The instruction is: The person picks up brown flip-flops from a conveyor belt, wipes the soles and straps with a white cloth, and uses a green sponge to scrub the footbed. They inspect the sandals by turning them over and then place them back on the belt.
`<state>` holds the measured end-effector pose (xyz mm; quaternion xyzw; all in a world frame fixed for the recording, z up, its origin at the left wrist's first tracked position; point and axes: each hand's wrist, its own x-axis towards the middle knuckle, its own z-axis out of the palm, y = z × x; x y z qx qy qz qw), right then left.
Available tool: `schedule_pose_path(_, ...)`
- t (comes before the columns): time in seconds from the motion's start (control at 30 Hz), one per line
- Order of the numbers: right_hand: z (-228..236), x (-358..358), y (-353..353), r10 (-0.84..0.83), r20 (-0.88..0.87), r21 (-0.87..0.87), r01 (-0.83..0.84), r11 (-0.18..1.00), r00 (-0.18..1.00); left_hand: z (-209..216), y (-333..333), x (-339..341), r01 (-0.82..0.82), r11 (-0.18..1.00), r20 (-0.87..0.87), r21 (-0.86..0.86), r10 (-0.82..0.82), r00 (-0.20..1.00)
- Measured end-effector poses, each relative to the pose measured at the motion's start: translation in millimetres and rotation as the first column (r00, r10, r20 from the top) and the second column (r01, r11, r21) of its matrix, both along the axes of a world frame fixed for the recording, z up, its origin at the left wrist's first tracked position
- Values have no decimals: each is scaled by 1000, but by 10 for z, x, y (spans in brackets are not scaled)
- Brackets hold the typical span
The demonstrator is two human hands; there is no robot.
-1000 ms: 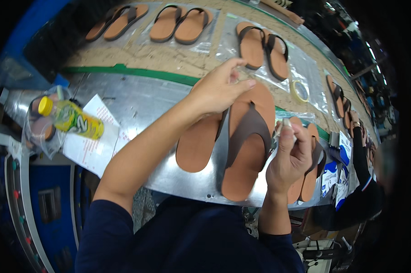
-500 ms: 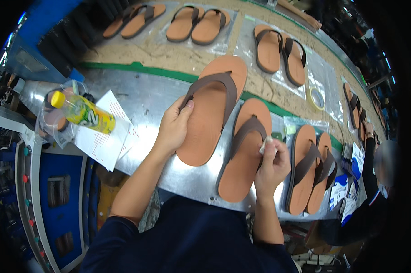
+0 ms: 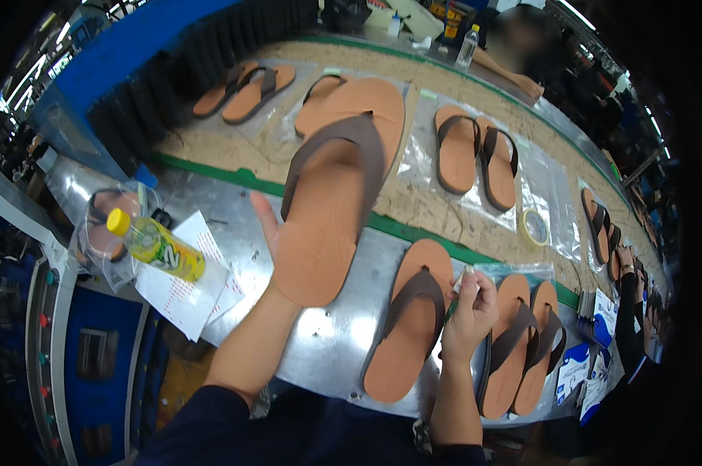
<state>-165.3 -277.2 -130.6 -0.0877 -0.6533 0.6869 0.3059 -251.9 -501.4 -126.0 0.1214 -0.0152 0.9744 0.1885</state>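
My left hand (image 3: 267, 233) holds an orange flip-flop with a brown strap (image 3: 331, 194) from below, lifted up toward the camera, heel end nearest me. A second matching flip-flop (image 3: 407, 332) lies flat on the metal table (image 3: 320, 349) in front of me. My right hand (image 3: 469, 311) rests at that sandal's right edge, fingers pinched on the corner of a clear plastic bag (image 3: 514, 270). A finished pair of the same flip-flops (image 3: 522, 349) lies just right of my right hand.
A yellow-capped drink bottle (image 3: 156, 247) lies on papers (image 3: 186, 283) at the left. On the belt beyond sit bagged pairs of flip-flops (image 3: 477, 159), another pair (image 3: 246, 89) and a tape roll (image 3: 534, 227). Another person's arm (image 3: 629, 311) is at the right edge.
My left hand has raised the first flip-flop off the table and closer to the camera. My right hand stays by the second flip-flop on the table.
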Motion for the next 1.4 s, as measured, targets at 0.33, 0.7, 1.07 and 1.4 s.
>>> schedule_pose_path(0.33, -26, 47, -120, 32, -110, 355, 9, 935, 993, -148, 162, 87, 261, 945, 161, 198, -294, 942)
schedule_pose_path(0.7, 411, 488, -1064, 296, -153, 585, -155, 796, 943, -156, 64, -138, -3, 995, 131, 97, -9, 991)
schedule_pose_path(1.07, 434, 353, -1249, 133, -248, 719, 90, 689, 959, -166, -99, -145, -104, 993, -4, 56, 104, 995)
schedule_pose_path(1.4, 385, 270, -1227, 53, -184, 688, 90, 720, 982, -458, -378, -226, -296, 954, -178, -57, 282, 943)
